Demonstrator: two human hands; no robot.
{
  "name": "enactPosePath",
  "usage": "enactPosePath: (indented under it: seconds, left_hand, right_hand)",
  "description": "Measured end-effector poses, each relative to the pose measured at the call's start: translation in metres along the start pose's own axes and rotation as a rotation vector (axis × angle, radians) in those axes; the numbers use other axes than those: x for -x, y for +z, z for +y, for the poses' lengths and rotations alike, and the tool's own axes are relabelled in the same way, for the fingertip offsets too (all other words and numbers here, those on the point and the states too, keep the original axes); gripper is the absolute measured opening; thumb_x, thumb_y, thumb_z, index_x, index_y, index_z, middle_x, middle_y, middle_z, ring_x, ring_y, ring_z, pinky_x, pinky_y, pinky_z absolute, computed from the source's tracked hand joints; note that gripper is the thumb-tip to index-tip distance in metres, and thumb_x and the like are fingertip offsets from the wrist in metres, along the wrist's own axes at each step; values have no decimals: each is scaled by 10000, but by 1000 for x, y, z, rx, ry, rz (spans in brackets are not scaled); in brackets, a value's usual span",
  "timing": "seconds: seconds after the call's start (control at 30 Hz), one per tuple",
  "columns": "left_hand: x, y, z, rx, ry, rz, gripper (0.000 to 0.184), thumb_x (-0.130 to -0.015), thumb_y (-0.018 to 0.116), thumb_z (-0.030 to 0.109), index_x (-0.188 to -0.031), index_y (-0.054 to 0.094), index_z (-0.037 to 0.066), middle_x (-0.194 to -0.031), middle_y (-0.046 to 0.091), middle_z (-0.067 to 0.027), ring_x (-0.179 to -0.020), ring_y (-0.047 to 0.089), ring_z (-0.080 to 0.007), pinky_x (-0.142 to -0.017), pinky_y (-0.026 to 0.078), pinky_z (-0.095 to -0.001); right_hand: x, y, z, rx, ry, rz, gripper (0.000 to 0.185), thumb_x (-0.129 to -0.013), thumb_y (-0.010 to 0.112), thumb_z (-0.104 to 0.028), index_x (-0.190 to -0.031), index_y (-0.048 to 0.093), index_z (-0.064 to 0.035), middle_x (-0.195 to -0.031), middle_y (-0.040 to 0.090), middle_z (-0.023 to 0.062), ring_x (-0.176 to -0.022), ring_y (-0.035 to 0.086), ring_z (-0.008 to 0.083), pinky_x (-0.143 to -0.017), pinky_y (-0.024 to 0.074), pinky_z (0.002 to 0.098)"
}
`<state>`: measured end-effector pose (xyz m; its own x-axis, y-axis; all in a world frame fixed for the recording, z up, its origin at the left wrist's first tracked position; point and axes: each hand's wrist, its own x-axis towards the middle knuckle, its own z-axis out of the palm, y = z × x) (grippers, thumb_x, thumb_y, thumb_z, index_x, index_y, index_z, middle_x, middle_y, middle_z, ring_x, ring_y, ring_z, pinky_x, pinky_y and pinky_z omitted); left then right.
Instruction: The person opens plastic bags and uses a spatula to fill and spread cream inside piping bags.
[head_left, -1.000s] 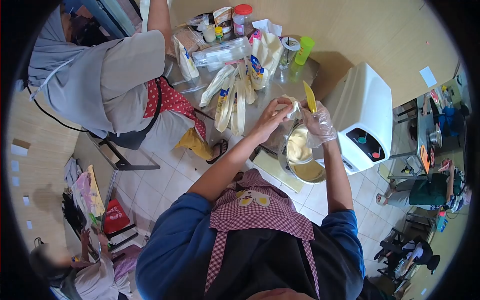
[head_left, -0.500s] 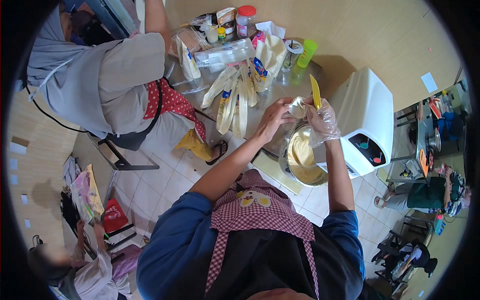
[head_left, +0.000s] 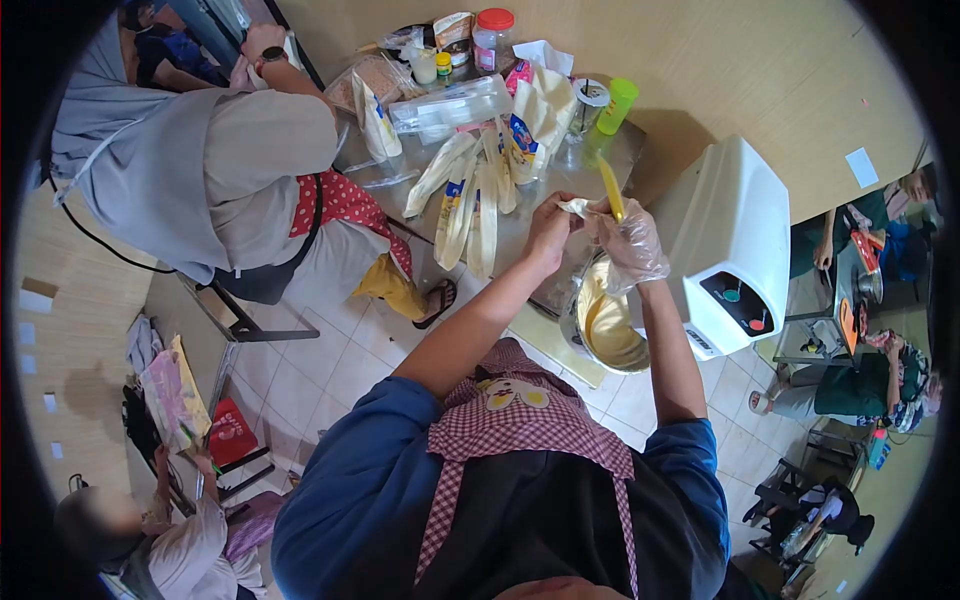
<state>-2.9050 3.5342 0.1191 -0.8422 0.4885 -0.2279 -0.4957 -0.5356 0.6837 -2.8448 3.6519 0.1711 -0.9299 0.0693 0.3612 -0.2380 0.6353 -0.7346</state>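
My left hand [head_left: 549, 232] is bare and pinches one end of a small crumpled whitish packet [head_left: 574, 206]. In a clear plastic glove, my right hand [head_left: 634, 247] grips a yellow spatula [head_left: 611, 190], its blade pointing up and away from me. The right fingers also meet the packet's other side, though the glove partly hides how they hold it. Just below both hands is a metal mixing bowl [head_left: 567, 335] with pale yellow cream [head_left: 612, 328] in it. The bowl stands at the white stand mixer [head_left: 735, 250], on my right.
On the metal table [head_left: 395, 235] lie several flattened cream-coloured packets [head_left: 482, 215]. Behind them stand a red-lidded jar [head_left: 492, 45], a green cup [head_left: 617, 107] and a clear lidded cup [head_left: 588, 105]. A person in grey [head_left: 160, 180] sits close on my left. Other people are farther off.
Both hands have drawn closer together around the packet and shifted slightly. The spatula has tilted and moved left with my right hand. More of the cream shows now.
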Motion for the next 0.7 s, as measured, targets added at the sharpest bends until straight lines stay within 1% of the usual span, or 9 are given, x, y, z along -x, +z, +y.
enactPosePath:
  seconds: [0.07,0.27,0.33,0.43,0.47,0.53,0.57,0.63,0.7]
  left_hand:
    - [-2,0,3,-112,29,-30,151,-814,477,14,-955,516,51,-839,558,-17,-707,524,-106,-712,448,-252]
    - [6,3,22,-67,-193,-94,201,-814,509,68,-1011,535,37,-872,565,-45,-772,532,-119,-702,428,-266]
    - [15,1,33,-556,-86,-28,250,-809,516,79,-1051,527,18,-896,569,-48,-791,529,-121,-717,441,-279]
    - [8,-18,32,-869,129,-160,284,-814,515,94,-1084,512,7,-920,564,-60,-801,524,-130,-743,460,-286]
    - [3,-22,29,-870,125,-160,284,-814,515,94,-1084,512,7,-920,564,-60,-801,524,-130,-743,460,-286]
    - [-2,-25,21,-557,-112,44,284,-834,516,142,-1089,505,17,-939,565,-78,-815,537,-163,-780,471,-307]
    - [-4,-26,19,-556,-114,45,284,-834,516,142,-1089,505,17,-939,565,-78,-815,537,-163,-780,471,-307]
    - [-10,-30,13,-122,-412,-81,310,-861,508,208,-1114,489,30,-974,561,-94,-841,550,-197,-813,471,-326]
    - [-18,-34,5,-115,-387,-96,330,-873,495,226,-1142,474,37,-991,557,-102,-860,551,-203,-815,474,-341]
  right_hand:
    - [-1,-4,1,-258,280,43,63,-826,534,-24,-883,536,4,-727,577,38,-599,545,92,-523,468,244]
    - [-4,-1,-7,-287,238,-4,77,-825,544,-33,-896,545,-2,-743,587,46,-611,548,85,-538,484,238]
    - [-3,-3,2,-238,262,-16,78,-823,553,-37,-894,545,-4,-745,586,44,-614,546,83,-537,485,238]
    - [-4,-2,10,-179,249,-19,88,-816,572,-44,-893,547,-8,-745,584,38,-620,546,82,-540,490,237]
    - [-3,-1,11,-167,223,-9,97,-811,583,-46,-895,549,-10,-743,582,32,-623,546,82,-543,493,237]
    - [-5,1,5,-188,278,7,95,-799,598,-49,-875,555,-11,-741,580,33,-618,538,83,-544,483,239]
    - [-8,3,3,-207,325,22,93,-788,612,-51,-856,562,-12,-740,577,33,-612,530,84,-545,472,241]
    - [-13,15,5,-92,259,-38,86,-776,620,-53,-831,566,-14,-732,574,36,-600,519,88,-543,458,248]
    - [-17,12,5,-13,201,-104,79,-753,637,-73,-770,578,-23,-714,566,49,-584,491,103,-547,418,269]
